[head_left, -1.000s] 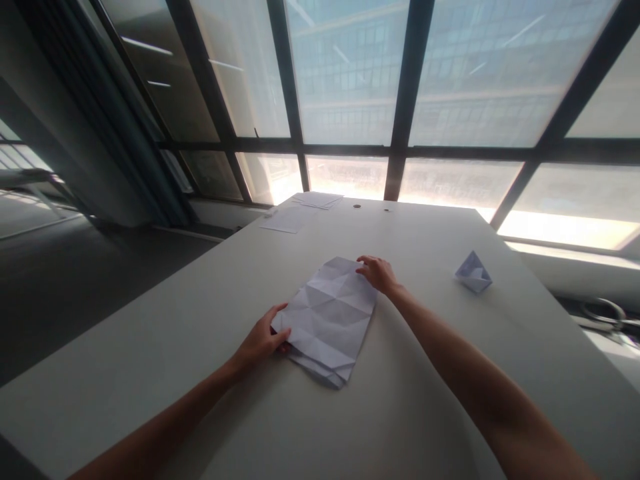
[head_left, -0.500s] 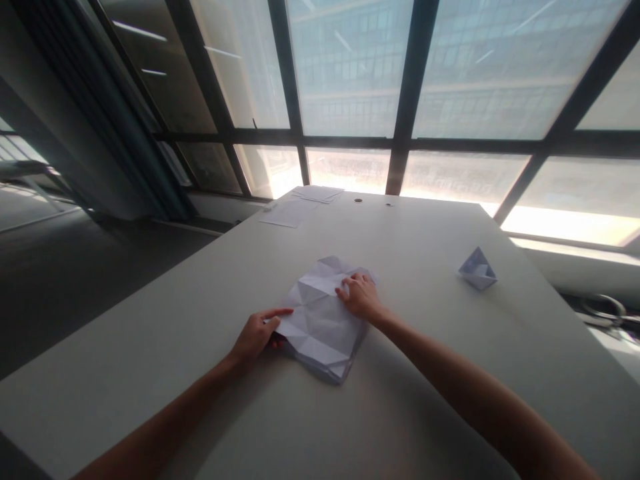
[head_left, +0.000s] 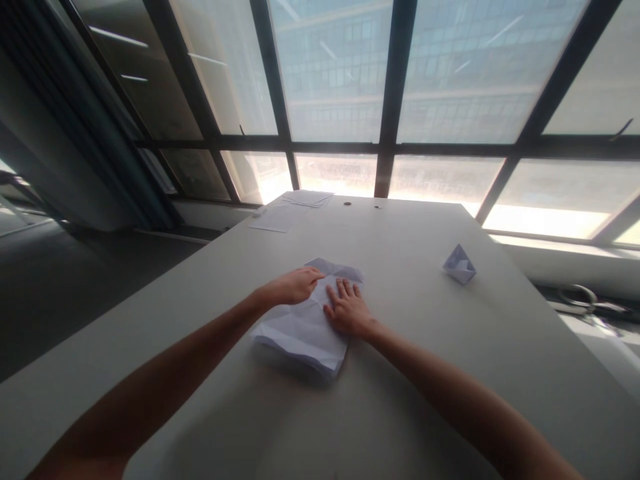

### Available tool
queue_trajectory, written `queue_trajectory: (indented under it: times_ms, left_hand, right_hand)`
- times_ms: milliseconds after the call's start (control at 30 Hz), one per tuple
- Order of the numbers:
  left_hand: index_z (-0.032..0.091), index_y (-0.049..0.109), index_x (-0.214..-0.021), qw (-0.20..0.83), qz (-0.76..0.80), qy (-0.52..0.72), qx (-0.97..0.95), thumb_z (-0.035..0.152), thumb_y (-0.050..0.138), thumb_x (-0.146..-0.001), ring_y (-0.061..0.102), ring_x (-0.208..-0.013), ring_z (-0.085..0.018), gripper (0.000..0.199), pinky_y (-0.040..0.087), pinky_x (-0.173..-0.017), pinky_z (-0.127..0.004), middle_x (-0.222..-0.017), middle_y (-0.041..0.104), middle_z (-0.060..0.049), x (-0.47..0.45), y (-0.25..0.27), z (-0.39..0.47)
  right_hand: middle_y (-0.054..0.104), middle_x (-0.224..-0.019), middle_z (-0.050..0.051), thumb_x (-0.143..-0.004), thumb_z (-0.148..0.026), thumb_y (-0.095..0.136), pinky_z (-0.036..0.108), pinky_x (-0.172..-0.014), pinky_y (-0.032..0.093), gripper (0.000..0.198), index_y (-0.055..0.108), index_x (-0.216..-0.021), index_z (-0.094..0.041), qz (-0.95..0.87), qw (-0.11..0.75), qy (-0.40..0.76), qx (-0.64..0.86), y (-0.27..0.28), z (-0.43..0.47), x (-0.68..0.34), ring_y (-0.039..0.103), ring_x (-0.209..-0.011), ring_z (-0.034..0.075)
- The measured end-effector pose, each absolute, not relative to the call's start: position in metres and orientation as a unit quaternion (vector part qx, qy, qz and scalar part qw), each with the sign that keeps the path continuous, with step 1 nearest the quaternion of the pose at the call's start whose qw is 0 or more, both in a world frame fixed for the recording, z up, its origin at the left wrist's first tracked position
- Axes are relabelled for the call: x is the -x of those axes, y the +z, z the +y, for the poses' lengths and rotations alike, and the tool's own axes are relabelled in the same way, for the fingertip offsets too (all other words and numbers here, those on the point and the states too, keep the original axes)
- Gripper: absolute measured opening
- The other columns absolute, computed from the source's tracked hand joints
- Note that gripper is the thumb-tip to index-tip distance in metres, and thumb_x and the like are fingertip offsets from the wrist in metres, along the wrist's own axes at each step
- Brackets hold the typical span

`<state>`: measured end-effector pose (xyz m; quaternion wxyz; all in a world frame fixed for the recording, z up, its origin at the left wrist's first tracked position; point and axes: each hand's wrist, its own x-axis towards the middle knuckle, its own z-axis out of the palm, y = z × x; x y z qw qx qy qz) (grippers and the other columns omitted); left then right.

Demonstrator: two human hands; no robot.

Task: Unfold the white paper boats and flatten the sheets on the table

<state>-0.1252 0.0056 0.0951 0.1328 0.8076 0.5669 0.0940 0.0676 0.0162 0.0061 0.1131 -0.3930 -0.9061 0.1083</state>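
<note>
creased paper (head_left: 305,327) under both hands' fingers (head_left: 345,293)

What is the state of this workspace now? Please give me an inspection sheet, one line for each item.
Surface: pale table, matte.
Job's things: creased white sheet, lying on the table under both hands.
Clutter: folded paper boat at right; flat papers at far edge.
Grippers: left hand rests fingertips on the sheet; right hand lies flat on it.
Cables: nothing seen on the table.
Surroundings: large window with dark frames; dark floor at left.
</note>
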Motion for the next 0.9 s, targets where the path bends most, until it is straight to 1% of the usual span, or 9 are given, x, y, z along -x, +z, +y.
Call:
queue_trajectory:
  times_ms: [67,167,267,333,433,567,767,833,900]
  left_hand:
    - [0.017,0.061,-0.132,0.159,0.553,0.022,-0.817,0.019,0.045,-0.088,0.051,-0.129,-0.02,0.047,0.033,-0.113,-0.029,-0.139,0.059,-0.008,0.099,0.083,0.039]
    - [0.017,0.06,-0.133,0.147,0.586,0.012,-0.797,0.026,0.046,-0.091,0.044,-0.137,-0.025,0.045,0.03,-0.116,-0.037,-0.142,0.056,-0.013,0.08,0.055,0.067]
    - [0.016,0.038,-0.15,0.108,0.644,0.029,-0.757,0.03,0.028,-0.099,0.022,-0.148,-0.035,0.054,0.019,-0.116,-0.059,-0.159,0.031,-0.014,0.081,0.027,0.07]
    - [0.023,0.033,-0.153,0.062,0.672,0.046,-0.736,0.035,0.025,-0.101,0.014,-0.15,-0.035,0.055,0.012,-0.117,-0.061,-0.162,0.025,-0.007,0.085,0.014,0.067]
    - [0.031,0.03,-0.154,0.054,0.685,0.038,-0.725,0.047,0.025,-0.1,0.009,-0.15,-0.038,0.057,0.009,-0.116,-0.065,-0.163,0.022,-0.002,0.089,0.006,0.07]
    - [0.041,0.027,-0.153,0.08,0.717,0.022,-0.692,0.06,0.025,-0.095,0.002,-0.148,-0.048,0.061,0.007,-0.106,-0.078,-0.164,0.017,0.002,0.089,0.013,0.088]
    - [0.031,0.027,-0.155,0.044,0.741,0.057,-0.667,0.058,0.021,-0.097,0.008,-0.147,-0.049,0.064,0.011,-0.106,-0.078,-0.165,0.015,-0.01,0.044,0.013,0.1]
    - [0.034,0.021,-0.156,0.021,0.695,0.076,-0.714,0.056,0.022,-0.098,0.004,-0.149,-0.044,0.063,0.011,-0.11,-0.074,-0.166,0.011,-0.007,0.019,0.008,0.099]
    - [0.034,0.016,-0.157,0.033,0.673,0.076,-0.735,0.055,0.018,-0.099,0.009,-0.15,-0.04,0.062,0.013,-0.111,-0.072,-0.166,0.012,-0.005,0.001,0.005,0.098]
  right_hand:
    - [0.019,-0.161,0.021,-0.099,-0.048,0.035,0.055,-0.118,0.009,0.066,0.029,-0.154,-0.012,-0.91,0.115,0.105,0.385,0.009,0.018,-0.068,0.013,-0.15,0.035]
    - [0.021,-0.161,0.022,-0.099,-0.047,0.038,0.054,-0.118,0.012,0.067,0.027,-0.154,-0.011,-0.912,0.124,0.102,0.376,0.014,0.017,-0.068,0.016,-0.149,0.034]
    - [0.022,-0.159,0.024,-0.1,-0.042,0.038,0.057,-0.117,0.016,0.062,0.031,-0.152,-0.009,-0.907,0.124,0.099,0.389,0.015,-0.001,-0.069,0.021,-0.148,0.035]
    - [0.024,-0.157,0.028,-0.099,-0.044,0.041,0.059,-0.116,0.016,0.064,0.036,-0.15,-0.006,-0.914,0.126,0.103,0.372,0.015,-0.025,-0.072,0.019,-0.148,0.038]
    - [0.018,-0.161,0.022,-0.095,-0.06,0.042,0.069,-0.113,0.01,0.068,0.038,-0.151,-0.021,-0.941,0.134,0.132,0.281,0.016,-0.061,-0.08,0.011,-0.148,0.043]
    - [0.014,-0.163,0.016,-0.097,-0.056,0.039,0.07,-0.112,0.007,0.062,0.034,-0.152,-0.029,-0.947,0.116,0.161,0.252,0.021,-0.083,-0.089,0.005,-0.149,0.042]
    - [0.014,-0.164,0.015,-0.097,-0.06,0.037,0.07,-0.113,0.005,0.065,0.034,-0.153,-0.028,-0.949,0.106,0.161,0.249,0.024,-0.071,-0.086,0.003,-0.149,0.041]
    - [0.019,-0.163,0.015,-0.096,-0.059,0.038,0.068,-0.114,0.004,0.065,0.037,-0.152,-0.025,-0.951,0.122,0.144,0.247,0.024,-0.068,-0.083,0.005,-0.15,0.04]
    - [0.028,-0.159,0.016,-0.096,-0.057,0.041,0.067,-0.115,0.001,0.063,0.042,-0.149,-0.023,-0.95,0.146,0.124,0.247,0.024,-0.07,-0.081,0.006,-0.15,0.038]
